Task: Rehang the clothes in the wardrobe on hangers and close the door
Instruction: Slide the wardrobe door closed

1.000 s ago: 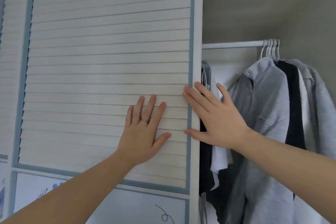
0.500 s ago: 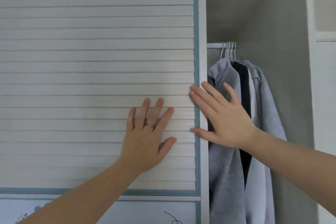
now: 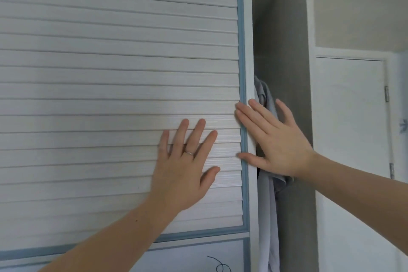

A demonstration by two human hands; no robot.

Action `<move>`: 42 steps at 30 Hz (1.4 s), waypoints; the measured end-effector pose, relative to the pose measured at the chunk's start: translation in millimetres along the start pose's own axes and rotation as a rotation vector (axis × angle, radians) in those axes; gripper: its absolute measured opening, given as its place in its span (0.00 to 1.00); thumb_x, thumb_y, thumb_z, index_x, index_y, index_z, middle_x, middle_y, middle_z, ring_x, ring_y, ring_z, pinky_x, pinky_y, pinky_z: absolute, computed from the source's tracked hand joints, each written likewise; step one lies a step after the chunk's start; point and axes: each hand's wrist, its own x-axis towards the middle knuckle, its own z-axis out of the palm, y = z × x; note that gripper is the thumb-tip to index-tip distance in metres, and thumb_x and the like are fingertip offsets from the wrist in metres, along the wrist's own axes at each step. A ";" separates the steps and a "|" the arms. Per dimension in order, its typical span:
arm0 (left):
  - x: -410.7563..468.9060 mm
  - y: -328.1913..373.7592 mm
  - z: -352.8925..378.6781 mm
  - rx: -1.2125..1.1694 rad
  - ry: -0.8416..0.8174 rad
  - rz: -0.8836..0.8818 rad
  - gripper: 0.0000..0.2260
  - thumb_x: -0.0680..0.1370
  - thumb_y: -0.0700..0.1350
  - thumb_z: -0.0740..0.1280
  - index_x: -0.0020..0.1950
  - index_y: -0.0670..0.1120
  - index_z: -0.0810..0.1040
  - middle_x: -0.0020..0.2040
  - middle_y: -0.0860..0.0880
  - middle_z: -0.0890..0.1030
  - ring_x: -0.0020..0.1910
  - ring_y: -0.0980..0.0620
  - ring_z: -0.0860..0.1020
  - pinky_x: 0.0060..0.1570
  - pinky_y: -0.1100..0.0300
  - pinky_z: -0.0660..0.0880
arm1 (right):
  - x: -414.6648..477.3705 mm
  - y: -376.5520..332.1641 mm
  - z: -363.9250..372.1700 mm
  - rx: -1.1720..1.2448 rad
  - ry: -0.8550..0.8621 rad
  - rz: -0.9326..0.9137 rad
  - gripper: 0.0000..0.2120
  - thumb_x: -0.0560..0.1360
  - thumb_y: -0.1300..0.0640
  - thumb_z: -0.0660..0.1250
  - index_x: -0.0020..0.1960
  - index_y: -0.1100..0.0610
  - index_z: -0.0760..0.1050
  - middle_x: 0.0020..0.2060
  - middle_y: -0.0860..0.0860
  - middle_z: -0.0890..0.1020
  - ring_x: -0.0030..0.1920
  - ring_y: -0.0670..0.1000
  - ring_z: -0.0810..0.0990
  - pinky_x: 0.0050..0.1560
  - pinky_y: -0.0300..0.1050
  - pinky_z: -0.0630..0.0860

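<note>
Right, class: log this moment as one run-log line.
door: not yet shut | left hand: flat on door | right hand: fingers on door edge | clothes: visible in gap

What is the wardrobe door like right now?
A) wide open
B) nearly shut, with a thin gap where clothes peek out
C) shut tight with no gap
B: a narrow gap shows beside the edge of the slatted door, with pale grey clothes visible in it. The left hand lies flat on the slats and the right hand presses on the door's edge.
</note>
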 end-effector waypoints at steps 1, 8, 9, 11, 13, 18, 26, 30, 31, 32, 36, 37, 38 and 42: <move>3.2 6.2 0.7 -0.004 -0.011 0.001 0.31 0.80 0.63 0.57 0.81 0.51 0.59 0.82 0.47 0.53 0.80 0.40 0.52 0.74 0.33 0.51 | -4.2 5.3 -0.5 -0.018 -0.014 0.002 0.41 0.77 0.30 0.54 0.80 0.56 0.54 0.80 0.51 0.54 0.79 0.53 0.52 0.75 0.67 0.48; 24.6 48.1 4.1 -0.023 -0.103 -0.008 0.32 0.80 0.64 0.54 0.81 0.51 0.57 0.82 0.46 0.51 0.80 0.40 0.50 0.74 0.33 0.51 | -31.1 39.2 -5.7 -0.109 -0.128 0.029 0.41 0.78 0.30 0.51 0.81 0.55 0.51 0.80 0.50 0.53 0.80 0.52 0.51 0.74 0.68 0.50; 27.2 53.4 5.4 -0.025 -0.110 -0.008 0.32 0.81 0.64 0.54 0.81 0.51 0.57 0.82 0.46 0.50 0.80 0.40 0.50 0.73 0.33 0.52 | -34.7 43.5 -6.5 -0.119 -0.137 0.032 0.41 0.78 0.30 0.51 0.81 0.55 0.51 0.80 0.50 0.53 0.80 0.53 0.51 0.75 0.68 0.49; 32.1 63.8 8.2 -0.031 -0.117 -0.008 0.32 0.81 0.64 0.53 0.82 0.51 0.56 0.82 0.46 0.49 0.81 0.40 0.50 0.74 0.33 0.51 | -41.8 51.6 -8.1 -0.141 -0.153 0.039 0.41 0.78 0.30 0.51 0.81 0.55 0.51 0.80 0.50 0.53 0.80 0.53 0.51 0.75 0.67 0.49; 36.7 73.7 11.3 -0.035 -0.114 -0.008 0.32 0.81 0.64 0.52 0.82 0.51 0.55 0.83 0.46 0.49 0.81 0.40 0.49 0.74 0.34 0.50 | -48.3 59.0 -9.1 -0.158 -0.163 0.041 0.41 0.78 0.30 0.51 0.81 0.55 0.51 0.80 0.50 0.53 0.80 0.53 0.51 0.75 0.67 0.49; 45.0 93.3 18.1 -0.048 -0.094 -0.007 0.32 0.81 0.64 0.53 0.82 0.51 0.54 0.83 0.46 0.48 0.81 0.40 0.49 0.75 0.34 0.50 | -61.9 74.8 -9.3 -0.194 -0.156 0.041 0.40 0.78 0.32 0.52 0.80 0.56 0.53 0.80 0.51 0.54 0.79 0.52 0.53 0.74 0.68 0.51; 49.8 105.9 22.2 -0.027 -0.082 -0.015 0.32 0.81 0.64 0.54 0.82 0.51 0.55 0.83 0.46 0.49 0.81 0.40 0.50 0.74 0.34 0.51 | -74.2 83.0 -4.5 -0.188 -0.097 0.052 0.38 0.79 0.33 0.54 0.80 0.56 0.55 0.80 0.50 0.56 0.79 0.51 0.55 0.73 0.69 0.54; 50.8 106.9 24.5 -0.013 -0.076 -0.018 0.32 0.81 0.64 0.55 0.82 0.51 0.56 0.83 0.46 0.50 0.81 0.40 0.50 0.74 0.34 0.51 | -76.5 84.9 0.3 -0.164 -0.078 0.062 0.38 0.78 0.34 0.55 0.80 0.56 0.55 0.80 0.50 0.56 0.79 0.51 0.54 0.73 0.69 0.54; 51.1 107.5 24.8 -0.011 -0.072 -0.016 0.32 0.80 0.64 0.55 0.81 0.51 0.57 0.82 0.46 0.50 0.81 0.40 0.50 0.74 0.34 0.51 | -77.3 85.7 0.6 -0.153 -0.077 0.063 0.39 0.78 0.34 0.55 0.80 0.56 0.55 0.80 0.50 0.56 0.79 0.51 0.54 0.73 0.69 0.54; 51.2 107.8 24.9 -0.017 -0.077 -0.016 0.32 0.80 0.64 0.55 0.81 0.51 0.57 0.82 0.46 0.50 0.81 0.40 0.50 0.74 0.34 0.51 | -78.3 86.5 1.3 -0.139 -0.074 0.064 0.39 0.78 0.34 0.55 0.80 0.56 0.54 0.80 0.50 0.56 0.79 0.51 0.54 0.73 0.69 0.54; 51.5 107.4 23.7 -0.015 -0.063 -0.012 0.31 0.81 0.63 0.55 0.81 0.51 0.58 0.82 0.47 0.51 0.81 0.40 0.51 0.75 0.34 0.50 | -76.7 84.1 -3.1 -0.111 -0.124 0.085 0.38 0.79 0.34 0.54 0.80 0.55 0.54 0.80 0.49 0.55 0.79 0.51 0.53 0.74 0.68 0.52; 51.2 107.7 22.9 -0.013 -0.063 -0.007 0.32 0.80 0.63 0.55 0.81 0.51 0.58 0.82 0.47 0.51 0.81 0.41 0.51 0.75 0.34 0.50 | -76.8 83.2 -6.4 -0.105 -0.150 0.088 0.37 0.79 0.34 0.54 0.80 0.55 0.53 0.80 0.49 0.54 0.79 0.51 0.52 0.74 0.68 0.52; 51.1 107.6 20.4 -0.014 -0.086 -0.007 0.32 0.80 0.64 0.55 0.81 0.51 0.58 0.82 0.47 0.51 0.81 0.41 0.50 0.75 0.34 0.50 | -78.0 82.1 -10.8 -0.095 -0.193 0.093 0.37 0.79 0.35 0.53 0.80 0.55 0.53 0.80 0.49 0.53 0.79 0.51 0.51 0.74 0.68 0.51; 52.5 107.8 3.3 -0.072 -0.182 -0.017 0.32 0.80 0.64 0.55 0.81 0.52 0.58 0.83 0.48 0.50 0.81 0.42 0.48 0.76 0.36 0.47 | -88.4 72.7 -34.3 0.025 -0.291 0.155 0.35 0.80 0.36 0.48 0.81 0.53 0.49 0.80 0.48 0.49 0.80 0.51 0.46 0.75 0.66 0.50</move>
